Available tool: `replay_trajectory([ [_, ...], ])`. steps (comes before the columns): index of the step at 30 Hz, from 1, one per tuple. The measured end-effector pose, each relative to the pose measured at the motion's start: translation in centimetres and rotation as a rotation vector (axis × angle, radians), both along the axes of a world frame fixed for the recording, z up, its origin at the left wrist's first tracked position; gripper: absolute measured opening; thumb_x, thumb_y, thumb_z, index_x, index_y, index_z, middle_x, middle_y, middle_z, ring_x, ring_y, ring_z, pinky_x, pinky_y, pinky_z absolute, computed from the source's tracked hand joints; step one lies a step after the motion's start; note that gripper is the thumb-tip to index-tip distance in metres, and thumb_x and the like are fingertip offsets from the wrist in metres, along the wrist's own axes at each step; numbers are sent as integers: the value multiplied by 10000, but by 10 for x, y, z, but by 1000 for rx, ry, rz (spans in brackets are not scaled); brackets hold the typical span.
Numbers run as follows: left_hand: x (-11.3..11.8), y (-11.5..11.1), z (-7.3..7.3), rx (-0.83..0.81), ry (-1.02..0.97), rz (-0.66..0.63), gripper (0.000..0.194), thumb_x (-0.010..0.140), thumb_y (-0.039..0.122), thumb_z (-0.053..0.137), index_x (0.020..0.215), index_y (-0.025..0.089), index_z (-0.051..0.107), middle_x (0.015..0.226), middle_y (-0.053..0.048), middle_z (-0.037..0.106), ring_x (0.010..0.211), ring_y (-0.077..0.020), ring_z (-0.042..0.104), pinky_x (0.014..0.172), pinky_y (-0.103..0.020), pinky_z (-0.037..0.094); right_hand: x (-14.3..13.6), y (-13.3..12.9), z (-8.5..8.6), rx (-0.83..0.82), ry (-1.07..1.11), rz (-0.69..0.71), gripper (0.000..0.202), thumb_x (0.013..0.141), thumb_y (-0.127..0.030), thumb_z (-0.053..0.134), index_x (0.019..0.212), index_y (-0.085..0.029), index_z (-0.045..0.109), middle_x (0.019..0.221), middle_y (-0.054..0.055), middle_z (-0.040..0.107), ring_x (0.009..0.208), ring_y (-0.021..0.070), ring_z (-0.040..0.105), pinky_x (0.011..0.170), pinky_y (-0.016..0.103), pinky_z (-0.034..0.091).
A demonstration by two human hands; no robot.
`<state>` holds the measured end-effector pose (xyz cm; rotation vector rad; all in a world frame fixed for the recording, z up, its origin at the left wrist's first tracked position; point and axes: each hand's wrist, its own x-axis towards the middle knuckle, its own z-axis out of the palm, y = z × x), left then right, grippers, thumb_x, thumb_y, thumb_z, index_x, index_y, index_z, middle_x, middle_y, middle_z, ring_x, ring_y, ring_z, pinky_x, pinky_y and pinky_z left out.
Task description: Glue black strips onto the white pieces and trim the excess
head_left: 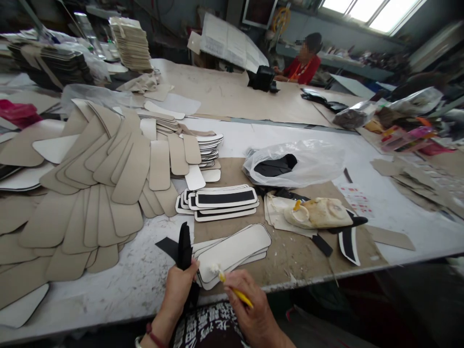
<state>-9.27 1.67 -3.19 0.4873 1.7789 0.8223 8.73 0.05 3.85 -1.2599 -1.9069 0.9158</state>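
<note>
My left hand (pixel 179 285) is closed around black strips (pixel 184 244) near the table's front edge, its thumb beside the left end of a small stack of white rounded panels (pixel 235 249). In my right hand (pixel 248 302) is a yellow-handled brush (pixel 237 292), its whitish tip over the top panel's lower left end. Behind this stack lie white-edged panels with black centres (pixel 226 197). To the right, a stained yellowish container (pixel 319 212) rests on its side on pale sheets.
Many beige panels (pixel 130 169) spread over the left side. A clear plastic bag (pixel 315 164) with black pieces lies behind the container. Across the far table sits a person in red (pixel 304 67). Loose beige pieces (pixel 416 183) lie at the right.
</note>
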Motion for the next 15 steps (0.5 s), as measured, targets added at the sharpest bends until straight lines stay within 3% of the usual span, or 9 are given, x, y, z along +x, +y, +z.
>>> replay_trajectory([
  [3, 0, -1, 0, 12, -34, 7, 313, 542, 410, 643, 628, 112, 606, 411, 30, 483, 413, -114, 415, 450, -247, 322, -6, 5, 4, -64, 148, -61, 145, 831, -159, 475, 902, -202, 594, 857, 51, 604, 841, 157, 575, 745, 273, 499],
  [7, 0, -3, -1, -10, -35, -10, 292, 570, 384, 621, 667, 109, 607, 417, 28, 489, 422, -116, 422, 458, -246, 326, -5, 22, -13, -132, 178, -217, 133, 842, -231, 482, 833, -176, 603, 807, 51, 606, 791, 155, 580, 715, 270, 499],
  [10, 0, -3, -3, -22, -12, -14, 297, 577, 380, 613, 669, 98, 608, 406, 21, 487, 422, -124, 427, 461, -253, 329, 3, 29, -23, -69, 128, -297, 140, 833, -256, 496, 821, -168, 604, 790, 52, 603, 764, 157, 581, 683, 269, 499],
  [15, -1, -1, -3, -5, -40, -17, 285, 594, 376, 607, 699, 112, 585, 406, 41, 469, 406, -109, 402, 440, -238, 306, 31, 31, -4, 93, -37, -346, 151, 832, -281, 479, 854, -181, 591, 832, 61, 599, 819, 183, 561, 737, 320, 464],
])
